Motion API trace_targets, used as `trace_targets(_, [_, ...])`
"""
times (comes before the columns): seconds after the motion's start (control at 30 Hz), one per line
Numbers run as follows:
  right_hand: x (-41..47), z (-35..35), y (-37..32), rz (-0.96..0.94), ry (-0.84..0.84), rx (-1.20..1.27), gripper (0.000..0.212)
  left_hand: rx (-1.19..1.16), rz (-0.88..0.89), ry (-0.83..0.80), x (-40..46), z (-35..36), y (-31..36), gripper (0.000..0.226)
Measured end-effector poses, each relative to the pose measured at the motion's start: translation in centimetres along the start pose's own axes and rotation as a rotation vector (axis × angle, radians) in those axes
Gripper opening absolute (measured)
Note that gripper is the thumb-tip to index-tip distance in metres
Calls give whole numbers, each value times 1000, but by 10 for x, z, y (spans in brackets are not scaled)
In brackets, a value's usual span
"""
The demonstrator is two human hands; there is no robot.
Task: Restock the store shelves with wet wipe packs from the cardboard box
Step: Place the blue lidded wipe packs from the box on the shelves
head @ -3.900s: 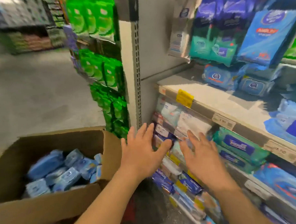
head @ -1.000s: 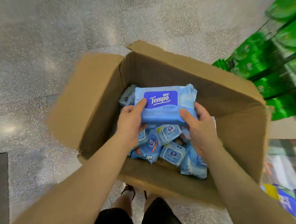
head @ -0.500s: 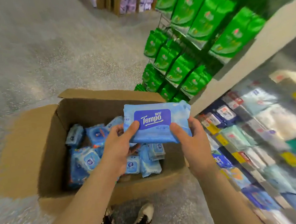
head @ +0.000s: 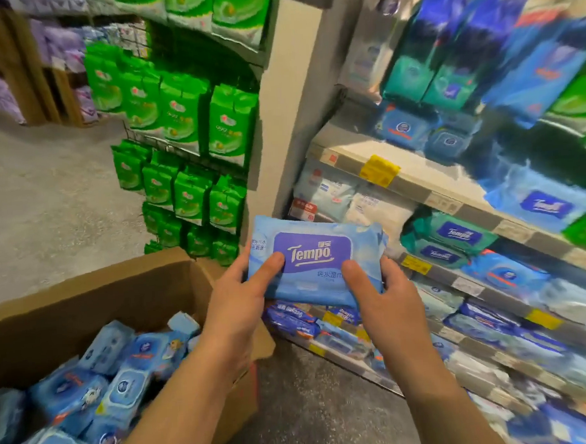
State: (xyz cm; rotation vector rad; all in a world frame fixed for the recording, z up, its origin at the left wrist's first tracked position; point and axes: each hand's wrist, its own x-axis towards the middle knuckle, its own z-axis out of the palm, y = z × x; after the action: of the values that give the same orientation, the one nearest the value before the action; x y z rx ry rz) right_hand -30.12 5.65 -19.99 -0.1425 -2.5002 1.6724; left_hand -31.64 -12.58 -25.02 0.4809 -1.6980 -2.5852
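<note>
Your left hand (head: 236, 299) and right hand (head: 385, 293) grip the blue Tempo pack (head: 316, 258) by its ends, label up, long axis left-right, above the cardboard box's (head: 117, 294) right corner, before the shelves (head: 455, 205).

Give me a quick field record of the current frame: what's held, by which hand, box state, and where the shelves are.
held item: blue Tempo wet wipe pack, label facing the camera
left hand: grips the pack's left end
right hand: grips the pack's right end
cardboard box: open, lower left, smaller blue packs inside
shelves: right of the pack, stocked, blurred
pack position: in the air, not yet on a shelf
</note>
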Motion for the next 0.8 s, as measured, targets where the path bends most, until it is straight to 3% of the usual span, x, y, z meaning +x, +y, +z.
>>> trace_targets(0.3, [18, -174, 50, -4, 181, 166, 8, 72, 49, -233, -15, 190, -42, 24])
trace_targets(0.5, [27, -267, 88, 2, 303, 182, 12, 227, 103, -347, -23, 286, -69, 48])
trace_targets(0.63, [37, -308, 103, 2, 351, 244, 11, 244, 104, -428, -25, 327, -74, 50])
trace_targets(0.8, [55, -335, 113, 49, 409, 442, 47, 223, 97, -448, -16, 365, -73, 53])
